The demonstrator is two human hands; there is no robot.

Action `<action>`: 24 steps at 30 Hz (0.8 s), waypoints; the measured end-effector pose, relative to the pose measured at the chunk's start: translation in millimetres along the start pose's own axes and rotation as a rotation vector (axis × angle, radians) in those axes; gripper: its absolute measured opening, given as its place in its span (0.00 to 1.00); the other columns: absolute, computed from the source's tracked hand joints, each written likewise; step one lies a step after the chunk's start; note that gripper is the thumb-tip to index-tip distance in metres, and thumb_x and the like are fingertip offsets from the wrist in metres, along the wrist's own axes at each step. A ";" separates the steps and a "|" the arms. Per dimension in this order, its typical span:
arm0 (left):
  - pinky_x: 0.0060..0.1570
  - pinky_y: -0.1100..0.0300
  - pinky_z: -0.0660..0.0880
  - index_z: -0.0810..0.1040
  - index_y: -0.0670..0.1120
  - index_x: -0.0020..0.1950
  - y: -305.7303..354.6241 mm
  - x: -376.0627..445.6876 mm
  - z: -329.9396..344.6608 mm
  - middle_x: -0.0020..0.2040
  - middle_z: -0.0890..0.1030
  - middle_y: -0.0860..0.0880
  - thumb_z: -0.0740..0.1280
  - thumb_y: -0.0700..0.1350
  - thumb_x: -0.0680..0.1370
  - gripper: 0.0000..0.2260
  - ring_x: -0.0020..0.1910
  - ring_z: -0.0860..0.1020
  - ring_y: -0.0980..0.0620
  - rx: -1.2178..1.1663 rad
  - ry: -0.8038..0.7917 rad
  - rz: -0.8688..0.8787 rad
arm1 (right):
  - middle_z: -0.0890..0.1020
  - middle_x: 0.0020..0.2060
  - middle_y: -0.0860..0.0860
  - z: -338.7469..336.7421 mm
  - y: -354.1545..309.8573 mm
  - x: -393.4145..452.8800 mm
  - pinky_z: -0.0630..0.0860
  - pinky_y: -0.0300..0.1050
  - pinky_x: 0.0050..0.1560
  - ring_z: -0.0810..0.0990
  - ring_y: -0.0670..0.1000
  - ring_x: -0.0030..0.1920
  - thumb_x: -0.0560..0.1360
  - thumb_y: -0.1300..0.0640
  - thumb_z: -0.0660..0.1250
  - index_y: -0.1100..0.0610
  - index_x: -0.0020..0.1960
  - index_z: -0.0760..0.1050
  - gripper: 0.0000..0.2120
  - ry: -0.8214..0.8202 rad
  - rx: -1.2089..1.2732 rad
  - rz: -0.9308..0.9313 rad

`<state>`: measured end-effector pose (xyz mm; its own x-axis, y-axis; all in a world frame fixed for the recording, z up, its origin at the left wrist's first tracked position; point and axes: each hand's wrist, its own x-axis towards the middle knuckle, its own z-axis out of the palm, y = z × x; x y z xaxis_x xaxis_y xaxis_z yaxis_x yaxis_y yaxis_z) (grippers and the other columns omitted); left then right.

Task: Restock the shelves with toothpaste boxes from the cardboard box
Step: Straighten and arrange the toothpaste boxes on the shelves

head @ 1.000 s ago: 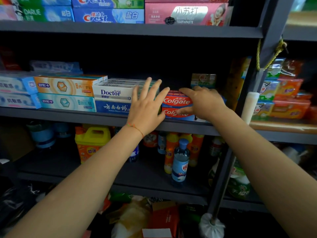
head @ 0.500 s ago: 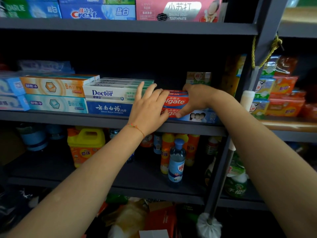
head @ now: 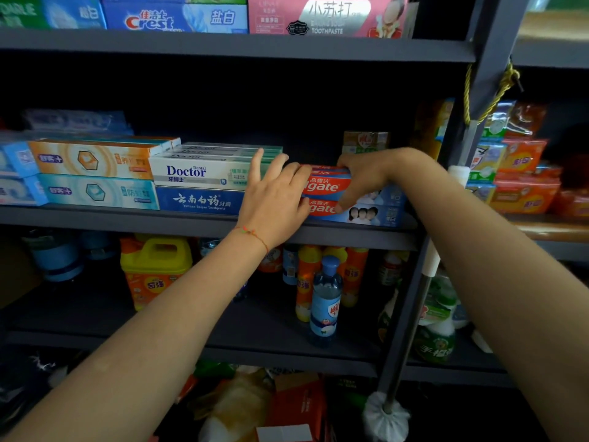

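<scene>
Two red and blue Colgate toothpaste boxes (head: 328, 186) lie stacked on the middle shelf (head: 191, 220), just right of the Doctor box (head: 194, 172) and a dark blue box (head: 197, 200). My left hand (head: 274, 199) has straight fingers and presses against the left end of the Colgate stack. My right hand (head: 363, 177) grips the stack from the right, with its fingers hooked over the top box and its thumb down on the front of the lower one. I cannot pick out the cardboard supply box for certain.
More toothpaste boxes (head: 92, 161) fill the shelf's left half, and Crest boxes (head: 172, 19) sit on the shelf above. Detergent bottles (head: 325, 301) and a yellow jug (head: 156, 266) stand below. A mop handle (head: 424, 282) leans on the right upright. Bags and an orange carton (head: 296, 406) lie on the floor.
My left hand has closed in against the left end of the Colgate boxes. My right hand has shifted up onto the top box, uncovering the printed right part of the lower box.
</scene>
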<state>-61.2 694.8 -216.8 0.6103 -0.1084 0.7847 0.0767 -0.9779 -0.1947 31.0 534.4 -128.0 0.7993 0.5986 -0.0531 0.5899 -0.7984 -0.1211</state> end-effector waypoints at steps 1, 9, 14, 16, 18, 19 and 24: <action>0.75 0.40 0.49 0.71 0.45 0.71 0.0 0.4 -0.4 0.67 0.77 0.45 0.65 0.54 0.78 0.24 0.72 0.68 0.44 -0.007 -0.004 -0.002 | 0.75 0.63 0.53 -6.4 1.1 -0.3 0.74 0.53 0.63 0.75 0.55 0.61 0.65 0.49 0.80 0.53 0.72 0.62 0.42 -0.044 -0.006 0.005; 0.75 0.38 0.50 0.70 0.47 0.72 3.7 0.0 -1.4 0.65 0.77 0.45 0.63 0.56 0.79 0.24 0.70 0.69 0.43 0.031 -0.001 -0.005 | 0.76 0.59 0.50 -12.3 5.1 3.7 0.75 0.51 0.61 0.77 0.54 0.58 0.65 0.52 0.80 0.51 0.68 0.65 0.37 -0.066 0.010 -0.054; 0.74 0.36 0.49 0.68 0.51 0.74 7.4 -1.2 -1.7 0.63 0.76 0.41 0.63 0.55 0.79 0.24 0.69 0.69 0.40 0.092 0.004 0.014 | 0.76 0.59 0.50 -14.0 1.8 3.2 0.77 0.50 0.58 0.77 0.54 0.57 0.66 0.53 0.80 0.50 0.68 0.65 0.36 -0.084 0.033 -0.076; 0.75 0.36 0.50 0.69 0.49 0.73 8.9 -0.2 -1.2 0.65 0.75 0.42 0.63 0.54 0.79 0.24 0.70 0.69 0.41 0.091 -0.003 0.022 | 0.76 0.61 0.51 -15.1 0.9 2.3 0.76 0.50 0.59 0.77 0.53 0.58 0.66 0.53 0.80 0.50 0.69 0.65 0.37 -0.078 0.037 -0.077; 0.75 0.37 0.50 0.69 0.46 0.72 11.5 0.3 0.2 0.66 0.75 0.44 0.64 0.52 0.79 0.23 0.70 0.69 0.43 0.091 -0.004 0.038 | 0.74 0.65 0.52 -14.2 0.8 -0.2 0.75 0.49 0.61 0.76 0.54 0.60 0.66 0.53 0.80 0.49 0.72 0.64 0.40 -0.053 0.034 -0.077; 0.75 0.38 0.50 0.69 0.46 0.72 12.9 0.6 0.8 0.66 0.76 0.45 0.64 0.52 0.79 0.23 0.69 0.70 0.43 0.084 -0.005 0.040 | 0.73 0.68 0.52 -10.5 1.6 -1.8 0.73 0.50 0.62 0.74 0.55 0.63 0.67 0.52 0.79 0.48 0.75 0.61 0.43 -0.018 0.028 -0.077; 0.76 0.39 0.52 0.63 0.44 0.77 20.7 -7.8 1.4 0.73 0.69 0.42 0.63 0.49 0.80 0.26 0.74 0.65 0.42 0.014 0.008 -0.005 | 0.67 0.73 0.58 51.1 5.6 -38.1 0.53 0.59 0.76 0.61 0.59 0.75 0.73 0.46 0.71 0.54 0.77 0.59 0.38 0.788 0.012 -0.110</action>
<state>-63.2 675.7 -227.8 0.6038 -0.1049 0.7902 0.0911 -0.9757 -0.1991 -2.0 510.4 -177.2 0.5850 0.4475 0.6764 0.6723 -0.7340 -0.0959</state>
